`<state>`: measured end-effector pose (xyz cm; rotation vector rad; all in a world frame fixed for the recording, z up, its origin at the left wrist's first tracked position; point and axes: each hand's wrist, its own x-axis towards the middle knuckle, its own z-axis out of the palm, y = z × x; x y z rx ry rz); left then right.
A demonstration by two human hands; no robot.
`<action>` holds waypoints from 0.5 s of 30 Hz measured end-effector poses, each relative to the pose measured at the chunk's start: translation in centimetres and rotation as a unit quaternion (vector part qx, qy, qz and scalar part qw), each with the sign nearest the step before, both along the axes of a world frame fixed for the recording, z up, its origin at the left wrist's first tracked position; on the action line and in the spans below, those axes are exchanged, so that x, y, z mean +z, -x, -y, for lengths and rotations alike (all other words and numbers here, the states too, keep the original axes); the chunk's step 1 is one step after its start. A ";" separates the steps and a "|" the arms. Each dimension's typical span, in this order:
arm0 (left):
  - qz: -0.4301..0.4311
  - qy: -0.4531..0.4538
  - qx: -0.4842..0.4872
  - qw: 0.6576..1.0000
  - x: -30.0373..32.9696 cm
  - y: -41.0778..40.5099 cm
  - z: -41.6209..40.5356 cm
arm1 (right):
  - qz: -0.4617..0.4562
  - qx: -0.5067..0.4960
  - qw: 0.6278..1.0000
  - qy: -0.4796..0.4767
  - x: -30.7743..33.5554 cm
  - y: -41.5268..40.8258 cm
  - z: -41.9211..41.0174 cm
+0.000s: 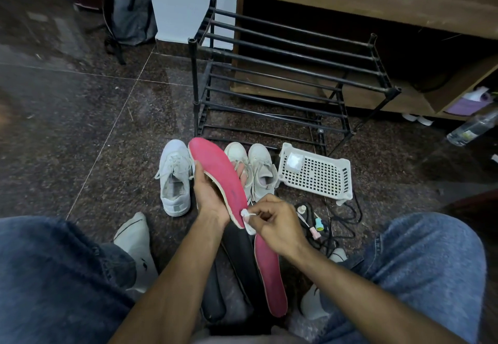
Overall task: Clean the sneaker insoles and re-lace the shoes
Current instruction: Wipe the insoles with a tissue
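Note:
My left hand holds a pink insole from underneath, toe end pointing away from me. My right hand pinches a small white wipe against the insole's heel end. A second pink insole lies on the floor between my knees, beside two black insoles. Three white sneakers stand on the floor beyond my hands: one on the left with loose laces, and two on the right, partly hidden behind the held insole.
A white plastic basket lies right of the sneakers. An empty black metal shoe rack stands behind them. Black cords and small bottles lie near my right knee. A plastic bottle lies at far right.

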<state>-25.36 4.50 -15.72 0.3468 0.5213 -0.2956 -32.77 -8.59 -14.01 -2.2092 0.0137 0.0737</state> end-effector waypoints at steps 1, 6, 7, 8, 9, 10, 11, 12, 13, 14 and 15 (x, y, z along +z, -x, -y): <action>-0.004 -0.013 -0.020 1.000 -0.2 0.3 0.2 | -0.006 -0.014 1.000 0.000 -0.2 -0.4 -0.1; 0.021 -0.041 -0.112 0.993 -0.4 1.2 1.0 | -0.014 -0.011 0.999 0.040 -0.2 -2.3 -0.7; 0.030 -0.031 -0.129 0.991 -0.3 1.3 1.1 | -0.004 -0.003 0.999 0.046 0.3 -2.6 -0.7; 0.037 -0.024 -0.141 0.989 -0.1 1.4 1.3 | 0.008 -0.004 0.999 0.051 0.6 -3.2 -0.7; 0.040 -0.018 -0.142 0.989 0.0 1.6 1.5 | 0.015 -0.012 0.998 0.057 0.9 -3.9 -0.6; 0.045 -0.012 -0.143 0.989 0.0 1.7 1.8 | 0.020 -0.019 0.997 0.068 1.3 -4.6 -0.6; 0.050 -0.004 -0.144 0.988 -0.1 1.8 2.0 | 0.027 -0.021 0.996 0.081 1.5 -5.0 -0.7; 0.051 0.001 -0.141 0.989 -0.1 1.9 2.2 | 0.031 -0.016 0.995 0.094 1.5 -5.1 -0.8; 0.048 -0.002 -0.133 0.990 0.0 1.8 2.2 | 0.028 -0.005 0.994 0.101 1.6 -4.9 -1.1; 0.043 -0.001 -0.121 0.992 -0.3 1.7 1.9 | 0.022 0.012 0.995 0.100 1.5 -4.3 -1.4; 0.038 0.000 -0.113 0.993 -0.5 1.4 1.7 | 0.019 0.032 0.995 0.093 1.3 -3.6 -1.6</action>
